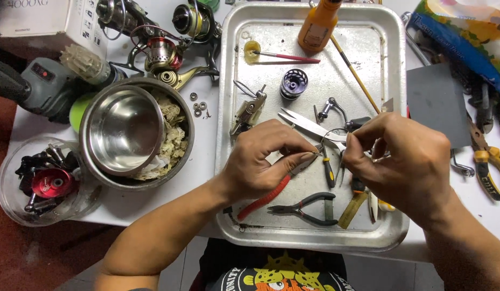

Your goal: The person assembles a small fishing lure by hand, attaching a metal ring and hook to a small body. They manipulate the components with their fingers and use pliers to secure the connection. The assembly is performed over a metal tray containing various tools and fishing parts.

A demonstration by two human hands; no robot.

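Observation:
My left hand (263,161) and my right hand (401,161) meet over a metal tray (228,81), both pinching a thin curved wire part (332,133) between the fingertips. The left fingertips nip its left end, the right fingers hold its right end. Under the hands lie white-bladed tweezers (309,125), a red-handled tool (266,196), small black pliers (304,209) and a yellow-handled screwdriver (327,171). A purple spool (293,83) and a small metal reel part (249,110) sit farther back on the tray.
An orange bottle (318,24) and a red brush (285,56) lie at the tray's back. Left are nested steel bowls (131,129) with rags, fishing reels (163,51), a clear tub (39,180) of parts. Yellow-handled pliers (490,164) lie right.

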